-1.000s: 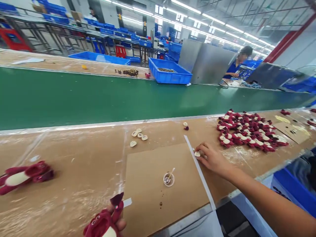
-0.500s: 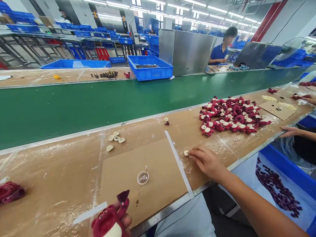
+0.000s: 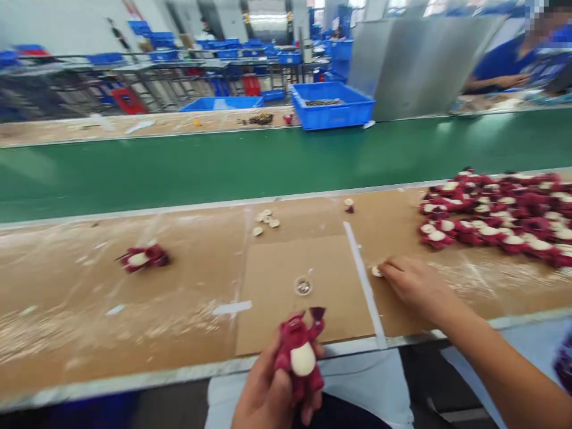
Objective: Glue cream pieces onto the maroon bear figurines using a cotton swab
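A dark red bear figurine (image 3: 298,351) with a cream belly is gripped in my left hand (image 3: 263,387), over the table's near edge. It faces me, and one raised arm ends in a dark, flared tip. To the right, my right hand (image 3: 413,286) has its fingertips closed on a small cream oval piece (image 3: 376,271) lying on the table. Between the hands, a small clear cup (image 3: 303,286) with a thin stick in it rests on the cardboard sheet (image 3: 272,310). More cream oval pieces (image 3: 267,219) lie beyond the sheet.
Many red bear figurines (image 3: 491,214) are piled at the right. Another figurine (image 3: 142,258) lies at the left. Behind the table runs a green belt (image 3: 214,161), with a blue crate (image 3: 335,113) on its far side. A co-worker in blue (image 3: 500,65) sits at upper right.
My view has turned left, so the scene sits further right. The figurine in my left hand is now more fully in sight and more upright. My right fingertips stay at the cream piece.
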Demonstrator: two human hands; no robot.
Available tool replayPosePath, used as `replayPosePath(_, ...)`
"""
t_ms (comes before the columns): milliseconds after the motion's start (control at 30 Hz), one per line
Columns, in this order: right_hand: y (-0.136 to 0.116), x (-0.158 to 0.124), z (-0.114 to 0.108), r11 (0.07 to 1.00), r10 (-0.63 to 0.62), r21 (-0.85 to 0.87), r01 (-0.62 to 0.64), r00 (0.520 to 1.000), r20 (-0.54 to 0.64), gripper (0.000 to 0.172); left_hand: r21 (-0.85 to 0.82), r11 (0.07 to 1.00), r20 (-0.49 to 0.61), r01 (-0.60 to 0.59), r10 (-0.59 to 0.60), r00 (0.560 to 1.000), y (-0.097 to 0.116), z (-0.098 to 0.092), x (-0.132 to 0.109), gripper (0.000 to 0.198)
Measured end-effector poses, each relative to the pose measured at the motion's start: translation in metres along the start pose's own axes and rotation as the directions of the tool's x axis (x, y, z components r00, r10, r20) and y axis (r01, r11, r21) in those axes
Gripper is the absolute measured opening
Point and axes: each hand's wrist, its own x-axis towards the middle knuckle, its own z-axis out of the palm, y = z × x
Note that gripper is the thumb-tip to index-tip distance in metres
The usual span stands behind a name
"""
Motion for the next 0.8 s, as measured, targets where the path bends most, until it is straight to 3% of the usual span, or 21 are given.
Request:
replayPosePath(133, -0.01, 0.005, -0.002, 0.997, -0.03, 0.066, 0.045, 0.975, -0.218, 0.032, -0.057, 0.998, 0.114, -0.023, 0.03, 0.993, -0.009, 0.007, -0.001, 0.061)
replayPosePath(267, -0.078, -0.005, -0.031, 0.991, 0.076, 0.133, -0.025, 0.918, -0.39, 0.016, -0.055, 0.996, 0.179, -0.07, 0.079, 0.981, -0.017, 0.002, 0.001, 0.05)
replayPosePath(333, -0.12, -0.009, -0.045, 0.976, -0.029, 0.185, 0.114, 0.911, -0.411, 0.015, -0.007, 0.995, 0.221, -0.1, 0.099, 0.97, -0.021, 0.0, 0.0, 0.047)
replayPosePath(433, -0.163, -0.008, -0.051, 0.922, -0.236, 0.162, 0.353, 0.84, -0.489, 0.025, 0.013, 0.985, 0.291, -0.174, 0.163, 0.943, -0.027, -0.001, -0.001, 0.047)
replayPosePath(500, -0.172, -0.006, -0.047, 0.893, -0.317, 0.135, 0.43, 0.812, -0.49, 0.028, -0.018, 0.973, 0.351, -0.23, 0.221, 0.91, -0.028, -0.001, -0.002, 0.05)
replayPosePath(600, -0.169, -0.005, -0.039, 0.892, -0.345, 0.111, 0.437, 0.819, -0.458, 0.025, -0.013, 0.964, 0.415, -0.267, 0.249, 0.875, -0.025, 0.0, -0.003, 0.055)
replayPosePath(800, -0.171, -0.008, -0.043, 0.899, -0.329, 0.12, 0.421, 0.831, -0.448, 0.026, 0.241, 0.888, 0.403, -0.392, 0.275, 0.873, -0.015, -0.005, -0.006, 0.066)
